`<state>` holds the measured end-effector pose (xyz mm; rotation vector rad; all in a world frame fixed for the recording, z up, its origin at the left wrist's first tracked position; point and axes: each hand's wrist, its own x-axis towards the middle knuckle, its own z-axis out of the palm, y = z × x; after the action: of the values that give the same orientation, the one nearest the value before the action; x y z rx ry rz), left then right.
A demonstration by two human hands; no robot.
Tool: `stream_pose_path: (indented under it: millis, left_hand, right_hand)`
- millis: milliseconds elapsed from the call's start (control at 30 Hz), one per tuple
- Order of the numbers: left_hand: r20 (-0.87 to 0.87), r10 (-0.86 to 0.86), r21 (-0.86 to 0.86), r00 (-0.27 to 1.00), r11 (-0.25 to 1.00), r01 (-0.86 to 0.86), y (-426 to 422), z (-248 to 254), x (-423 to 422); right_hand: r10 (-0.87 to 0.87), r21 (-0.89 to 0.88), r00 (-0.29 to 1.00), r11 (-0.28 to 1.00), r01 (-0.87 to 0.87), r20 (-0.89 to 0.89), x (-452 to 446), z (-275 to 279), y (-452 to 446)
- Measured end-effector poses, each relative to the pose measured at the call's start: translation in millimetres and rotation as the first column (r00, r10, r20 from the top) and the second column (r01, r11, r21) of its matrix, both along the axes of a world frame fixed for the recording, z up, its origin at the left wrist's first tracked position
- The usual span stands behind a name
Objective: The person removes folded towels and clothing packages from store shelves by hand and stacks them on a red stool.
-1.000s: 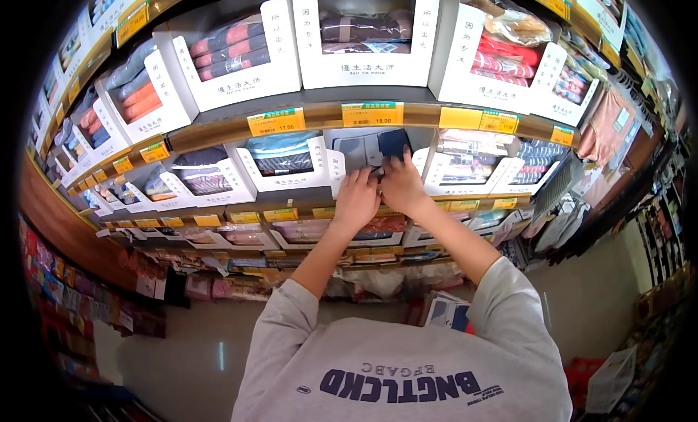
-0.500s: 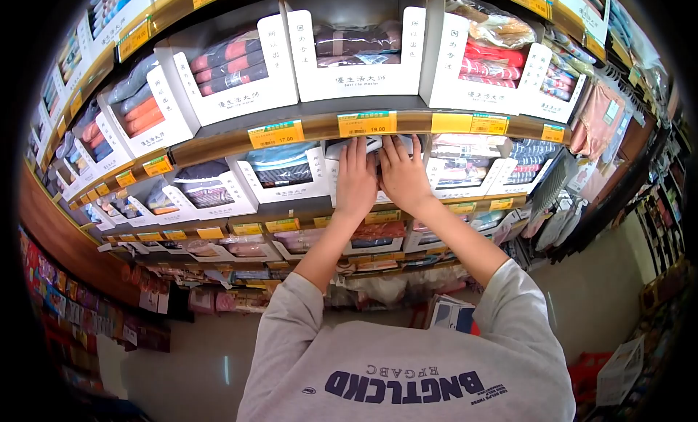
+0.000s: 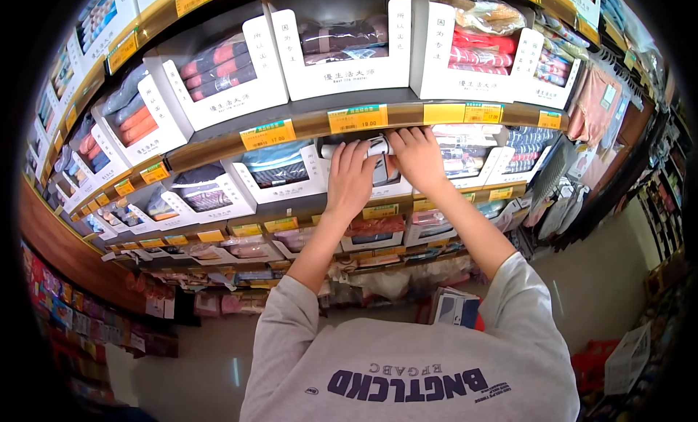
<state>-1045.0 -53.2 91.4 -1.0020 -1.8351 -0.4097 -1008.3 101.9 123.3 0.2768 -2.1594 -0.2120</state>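
Note:
Both of my hands reach into a white display box on the middle shelf, under the 18.00 price label [image 3: 358, 119]. A grey-white rolled or folded item [image 3: 376, 146] lies between them. My left hand [image 3: 351, 176] curls its fingers over the item's left part. At the box's right side, my right hand [image 3: 416, 158] has bent fingers, its fingertips by the item's right end. Below the item, a dark and grey piece [image 3: 385, 173] shows between the hands. The box's inside is partly hidden by my hands.
Boxes of folded textiles [image 3: 349, 40] stand on the shelf above. A blue-textile box [image 3: 273, 167] is left of my hands, a striped one [image 3: 465, 156] right. Pink garments [image 3: 598, 105] hang at the right. Cartons [image 3: 456, 308] stand on the floor before me.
Half a second ago both hands lay nearly flat in the box opening; now their fingers are bent and wider apart, and the rolled or folded item shows between them. The view has shifted slightly.

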Motion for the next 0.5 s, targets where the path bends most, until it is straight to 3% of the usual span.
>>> stream_pose_path:
  millis: [67, 200, 300, 400, 433, 500]
  left_hand:
    - [-0.001, 0.017, -0.007, 1.0, 1.0, -0.017, -2, 2, 3]
    - [-0.037, 0.0, 0.042, 0.999, 0.999, 0.001, -13, 6, 7]
    - [-0.244, -0.051, 0.101, 0.968, 0.992, 0.078, -22, -3, 16]
    - [-0.263, -0.031, 0.187, 0.964, 0.979, 0.082, -33, 3, 45]
    - [-0.26, -0.034, 0.184, 0.965, 0.979, 0.084, -38, 6, 56]
    - [-0.065, -0.117, 0.103, 0.991, 0.987, 0.123, -46, 9, 76]
  right_hand:
    - [0.139, -0.063, 0.99, 0.988, -0.139, 0.002, -2, 3, 4]
    - [0.231, -0.129, 0.96, 0.959, -0.251, -0.156, 15, 6, 1]
    - [0.243, -0.039, 0.93, 0.964, -0.263, -0.274, 37, 12, -2]
    - [0.296, -0.082, 0.928, 0.943, -0.321, -0.228, 72, 19, -4]
    - [0.293, -0.087, 0.929, 0.944, -0.319, -0.227, 82, 19, -3]
    - [0.303, -0.083, 0.942, 0.945, -0.317, -0.146, 99, 13, 0]
